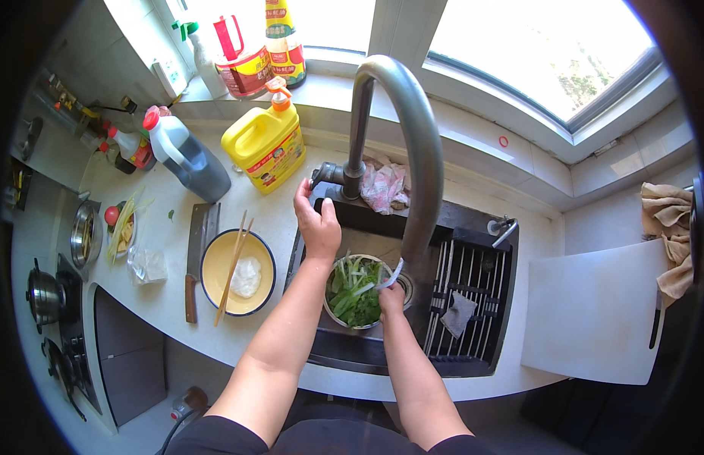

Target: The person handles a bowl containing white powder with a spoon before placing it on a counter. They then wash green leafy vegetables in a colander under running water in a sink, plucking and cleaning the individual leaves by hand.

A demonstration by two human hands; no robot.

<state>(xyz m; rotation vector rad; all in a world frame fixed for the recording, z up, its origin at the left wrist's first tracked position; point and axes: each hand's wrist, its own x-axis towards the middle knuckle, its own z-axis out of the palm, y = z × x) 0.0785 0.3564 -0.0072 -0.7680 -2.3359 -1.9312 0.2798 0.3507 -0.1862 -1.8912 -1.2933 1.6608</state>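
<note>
My left hand is raised at the faucet's lever, its fingers stretched out and the fingertips close to or touching the lever. Down in the black sink, my right hand grips the right rim of a round bowl. Leafy greens with pale stems fill that bowl. Above them arches the tall grey faucet. A whitish streak, seemingly water, shows between its spout and my right hand.
Left of the sink are an enamel bowl with chopsticks across it, and a cleaver. Behind stand a yellow jug and a dark bottle. A drying rack fills the sink's right side, beside a white cutting board.
</note>
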